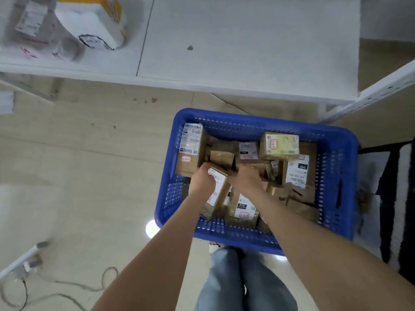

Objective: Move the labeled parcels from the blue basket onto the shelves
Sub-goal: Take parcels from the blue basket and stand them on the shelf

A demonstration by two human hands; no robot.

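My left hand (202, 181) curls round a labeled parcel (219, 191) in the blue basket (345, 180) at 4 o'clock. My right hand (244, 179) reaches among the other boxes (279, 145) (fingers hidden, so I cannot tell its grip). Beyond, at 12 o'clock, the shelf (247, 52) carries a white parcel (94, 25) at 11.

Beige floor (89, 176) under blue basket (351, 187), white shelf (247, 52) holding two parcels (94, 28)

Blue perforated plastic basket (258, 121) at 4 o'clock, holding labelled brown cardboard parcels (190, 151); left hand (201, 178) grips a narrow labelled cardboard box (219, 189); right hand (244, 178) beside it, fingers hidden among parcels; white shelf board (247, 41) at 12 o'clock.
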